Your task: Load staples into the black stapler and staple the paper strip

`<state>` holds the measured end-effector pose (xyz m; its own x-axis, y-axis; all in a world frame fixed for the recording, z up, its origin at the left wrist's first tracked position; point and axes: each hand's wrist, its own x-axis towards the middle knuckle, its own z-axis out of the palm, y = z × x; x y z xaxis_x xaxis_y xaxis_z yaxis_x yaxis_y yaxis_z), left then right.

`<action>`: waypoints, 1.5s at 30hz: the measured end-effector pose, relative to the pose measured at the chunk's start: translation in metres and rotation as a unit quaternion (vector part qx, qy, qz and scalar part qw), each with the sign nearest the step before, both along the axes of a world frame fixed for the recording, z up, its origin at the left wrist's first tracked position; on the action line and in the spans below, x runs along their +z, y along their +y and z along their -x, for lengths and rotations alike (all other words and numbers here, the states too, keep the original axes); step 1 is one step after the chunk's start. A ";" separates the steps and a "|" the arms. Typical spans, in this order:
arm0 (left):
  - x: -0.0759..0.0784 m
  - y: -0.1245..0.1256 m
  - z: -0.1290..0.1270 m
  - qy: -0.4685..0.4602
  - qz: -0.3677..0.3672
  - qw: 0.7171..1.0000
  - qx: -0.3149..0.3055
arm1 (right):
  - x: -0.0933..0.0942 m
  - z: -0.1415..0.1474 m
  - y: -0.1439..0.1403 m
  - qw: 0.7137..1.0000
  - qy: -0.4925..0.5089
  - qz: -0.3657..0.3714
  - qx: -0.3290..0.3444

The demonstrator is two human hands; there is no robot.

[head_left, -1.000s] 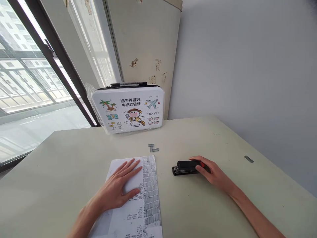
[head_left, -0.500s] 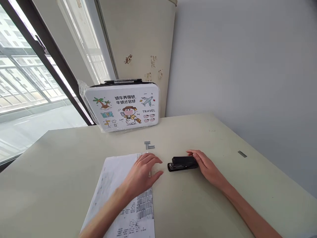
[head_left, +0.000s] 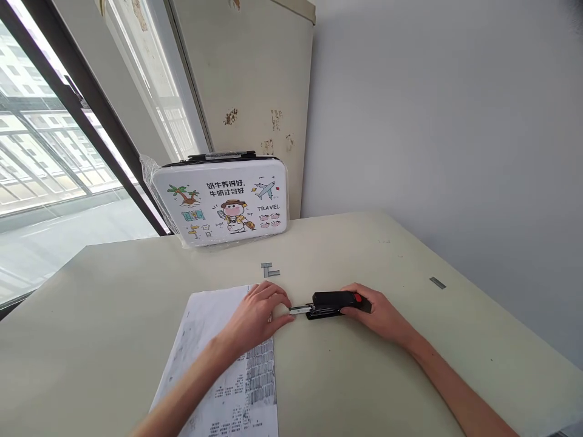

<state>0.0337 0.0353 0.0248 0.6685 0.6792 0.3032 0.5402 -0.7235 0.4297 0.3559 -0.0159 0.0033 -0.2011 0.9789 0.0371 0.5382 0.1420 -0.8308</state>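
Observation:
A black stapler point(head_left: 331, 301) with a red tab at its rear lies on the pale table point(head_left: 364, 376). My right hand point(head_left: 378, 314) grips its rear end. A thin metal tray point(head_left: 299, 309) sticks out of the stapler's front, and the fingertips of my left hand point(head_left: 259, 311) pinch its end. That hand rests on the top right corner of a printed paper sheet point(head_left: 209, 340), which lies flat just left of the stapler.
Two short staple strips point(head_left: 269, 270) lie beyond the paper and another strip point(head_left: 437, 283) lies far right. A white cartoon-printed case point(head_left: 223, 203) stands at the table's back edge before a beige cabinet point(head_left: 255, 91). A window point(head_left: 40, 158) is at the left.
My left hand slid right off the paper to the stapler's front, where a metal tray now sticks out. My right hand shifted its hold to the stapler's rear.

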 end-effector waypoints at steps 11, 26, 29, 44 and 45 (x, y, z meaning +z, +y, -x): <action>-0.011 0.077 -0.003 0.005 -0.049 0.986 0.157 | -0.001 -0.004 0.002 1.000 -0.001 0.010 0.007; 0.005 -0.007 -0.025 -0.138 0.190 0.966 0.105 | -0.002 -0.005 0.002 1.000 -0.010 0.013 0.006; -0.001 -0.015 -0.022 -0.125 0.139 0.977 0.100 | -0.002 -0.005 0.002 1.000 -0.015 0.007 0.004; -0.010 -0.027 -0.026 0.010 -0.144 0.989 0.020 | -0.004 -0.006 0.003 1.000 -0.016 -0.002 0.019; -0.010 -0.027 -0.027 0.012 -0.142 0.989 0.023 | -0.004 -0.006 0.003 1.000 -0.017 -0.001 0.020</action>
<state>0.0606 0.0080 0.0147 0.6480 0.5985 0.4710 0.5831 -0.7877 0.1987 0.3616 -0.0129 -0.0004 -0.2407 0.9701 0.0323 0.5592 0.1658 -0.8123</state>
